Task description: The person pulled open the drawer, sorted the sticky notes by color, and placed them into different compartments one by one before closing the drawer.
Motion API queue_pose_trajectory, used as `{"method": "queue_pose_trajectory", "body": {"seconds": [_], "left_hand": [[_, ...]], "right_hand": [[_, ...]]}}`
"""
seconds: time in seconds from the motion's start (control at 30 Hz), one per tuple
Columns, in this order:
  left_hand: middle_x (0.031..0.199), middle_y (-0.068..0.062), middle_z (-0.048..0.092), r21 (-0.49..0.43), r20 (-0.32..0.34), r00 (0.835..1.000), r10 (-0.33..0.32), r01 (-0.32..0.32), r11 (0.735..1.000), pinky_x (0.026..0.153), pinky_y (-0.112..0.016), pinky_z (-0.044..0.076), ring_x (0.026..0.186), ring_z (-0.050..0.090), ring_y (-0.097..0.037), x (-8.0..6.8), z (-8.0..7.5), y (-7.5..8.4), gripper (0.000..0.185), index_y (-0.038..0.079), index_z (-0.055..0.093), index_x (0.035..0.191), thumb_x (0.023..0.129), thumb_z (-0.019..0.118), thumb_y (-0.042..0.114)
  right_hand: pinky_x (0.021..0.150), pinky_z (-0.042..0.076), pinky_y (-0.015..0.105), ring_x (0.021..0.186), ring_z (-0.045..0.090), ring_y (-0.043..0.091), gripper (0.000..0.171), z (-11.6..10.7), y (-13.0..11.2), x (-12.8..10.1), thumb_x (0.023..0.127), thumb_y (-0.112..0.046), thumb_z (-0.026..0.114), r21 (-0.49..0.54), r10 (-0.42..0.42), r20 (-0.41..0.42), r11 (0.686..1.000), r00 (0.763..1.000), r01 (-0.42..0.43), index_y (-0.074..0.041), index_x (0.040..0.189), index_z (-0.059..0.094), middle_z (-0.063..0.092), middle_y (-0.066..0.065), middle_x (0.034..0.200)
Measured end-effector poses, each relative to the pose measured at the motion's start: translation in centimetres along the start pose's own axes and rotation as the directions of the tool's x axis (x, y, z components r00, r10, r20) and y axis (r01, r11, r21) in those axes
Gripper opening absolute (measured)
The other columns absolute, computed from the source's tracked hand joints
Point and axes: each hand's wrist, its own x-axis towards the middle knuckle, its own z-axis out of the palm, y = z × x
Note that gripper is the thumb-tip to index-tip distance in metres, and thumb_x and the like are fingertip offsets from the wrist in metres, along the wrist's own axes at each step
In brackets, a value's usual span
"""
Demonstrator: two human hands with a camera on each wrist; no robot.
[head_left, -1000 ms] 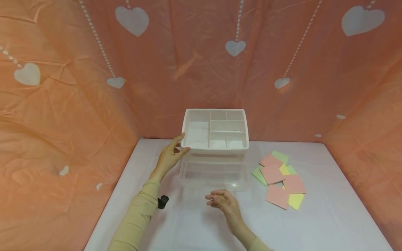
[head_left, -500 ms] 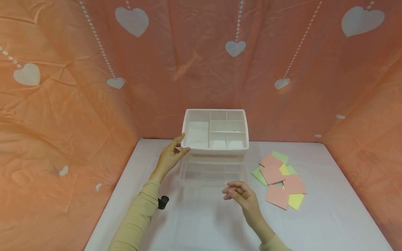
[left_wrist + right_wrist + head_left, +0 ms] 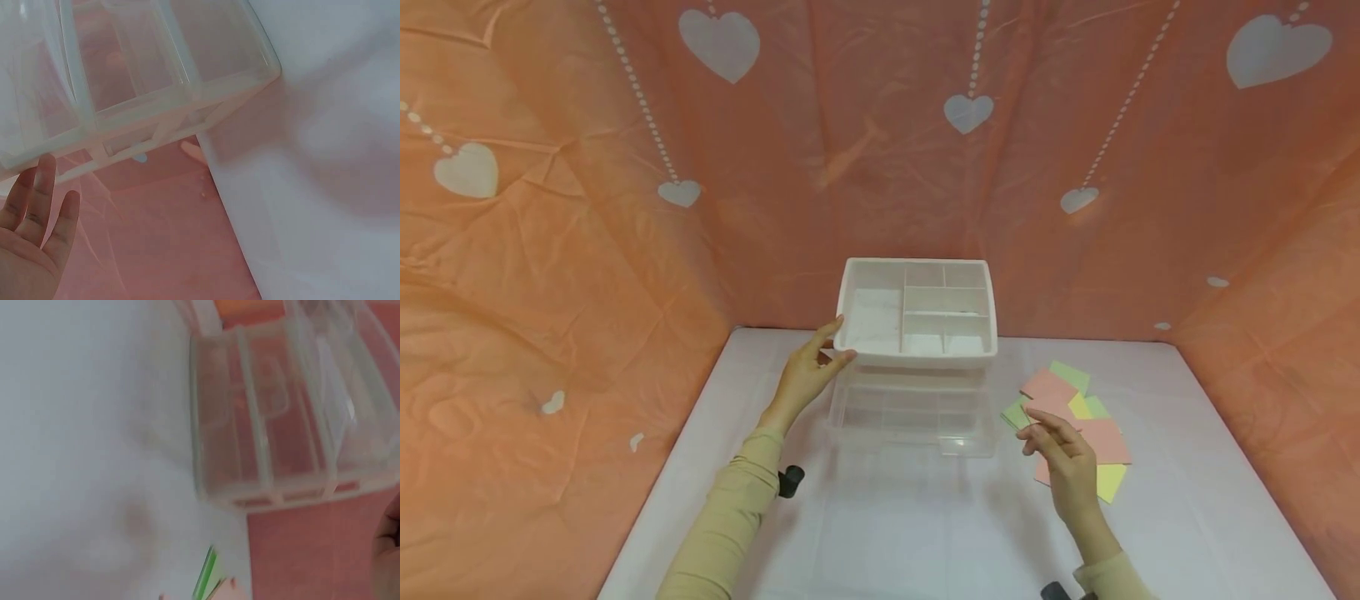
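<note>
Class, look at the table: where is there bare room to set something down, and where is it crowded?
Bare: the table in front of the clear drawer box, between the arms. Crowded: right of the box, where paper squares lie under the right hand; the left hand touches the box.

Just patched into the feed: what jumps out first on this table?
A clear plastic drawer organizer stands mid-table at the back, its white divided top tray steadied at its left corner by the left hand. To its right, the right hand hovers over scattered pink, green and yellow paper squares.

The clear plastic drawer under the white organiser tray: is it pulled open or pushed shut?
Open: the clear plastic drawer juts forward beyond the white organiser tray.
</note>
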Motion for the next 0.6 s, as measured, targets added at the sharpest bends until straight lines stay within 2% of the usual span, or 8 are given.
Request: {"method": "queue_pose_trajectory", "body": {"seconds": [0.13, 0.27, 0.37, 0.47, 0.57, 0.6], "left_hand": [[0.118, -0.017, 0.061, 0.001, 0.001, 1.000, 0.001, -0.001, 1.000, 0.071, -0.036, 0.052, 0.081, 0.063, -0.023, 0.0, 0.1, -0.1, 0.061, 0.037, 0.036, 0.141, 0.087, 0.062, 0.044], [0.118, -0.017, 0.061, 0.000, -0.001, 1.000, 0.005, -0.005, 1.000, 0.072, -0.037, 0.052, 0.081, 0.063, -0.023, 0.1, 0.2, -0.1, 0.061, 0.037, 0.036, 0.141, 0.087, 0.062, 0.044], [0.118, -0.017, 0.061, 0.002, -0.003, 1.000, 0.006, -0.006, 1.000, 0.071, -0.036, 0.052, 0.080, 0.063, -0.023, 0.1, 0.2, -0.2, 0.061, 0.037, 0.036, 0.141, 0.087, 0.062, 0.043], [0.119, -0.017, 0.061, 0.006, -0.002, 1.000, 0.005, -0.005, 1.000, 0.071, -0.036, 0.052, 0.081, 0.063, -0.023, 0.0, 0.2, -0.2, 0.061, 0.037, 0.035, 0.142, 0.087, 0.062, 0.043], [0.119, -0.018, 0.060, 0.004, -0.002, 1.000, 0.008, -0.008, 1.000, 0.071, -0.037, 0.053, 0.081, 0.063, -0.024, 0.0, 0.2, -0.3, 0.061, 0.037, 0.035, 0.142, 0.087, 0.061, 0.043], [0.119, -0.018, 0.060, 0.003, -0.001, 1.000, 0.011, -0.011, 1.000, 0.071, -0.037, 0.053, 0.081, 0.063, -0.024, 0.0, 0.2, -0.3, 0.061, 0.037, 0.035, 0.142, 0.087, 0.061, 0.043]], "right_hand": [[0.073, 0.050, 0.018, 0.074, 0.062, 0.007, 0.032, -2.4, 0.8, 0.1, 0.093, 0.012, 0.040, 0.009, 0.039, -0.085, 0.999, 0.996, -0.039, 0.001, 0.116, 0.059, 0.070, -0.004, 0.086], [0.076, 0.050, 0.015, 0.080, 0.063, 0.004, 0.032, -4.6, 1.5, -0.1, 0.093, 0.008, 0.045, -0.087, 0.108, -0.135, 0.989, 0.985, -0.121, -0.005, 0.118, 0.059, 0.069, -0.008, 0.089], [0.078, 0.050, 0.013, 0.084, 0.063, 0.001, 0.031, -6.1, 2.0, -0.4, 0.093, 0.002, 0.049, -0.161, 0.177, -0.157, 0.966, 0.972, -0.202, -0.011, 0.121, 0.057, 0.068, -0.012, 0.093], [0.078, 0.048, 0.010, 0.089, 0.061, -0.004, 0.032, -7.4, 2.4, -0.7, 0.094, -0.006, 0.053, -0.249, 0.259, -0.187, 0.921, 0.948, -0.301, -0.016, 0.125, 0.054, 0.066, -0.018, 0.097], [0.078, 0.046, 0.007, 0.091, 0.057, -0.011, 0.041, -8.5, 2.9, -1.1, 0.093, -0.012, 0.056, -0.352, 0.332, -0.216, 0.851, 0.918, -0.390, -0.010, 0.133, 0.046, 0.061, -0.025, 0.101], [0.078, 0.046, 0.007, 0.092, 0.055, -0.014, 0.045, -8.8, 3.1, -1.3, 0.094, -0.015, 0.056, -0.398, 0.355, -0.221, 0.818, 0.909, -0.416, -0.008, 0.136, 0.042, 0.059, -0.027, 0.103]]}}
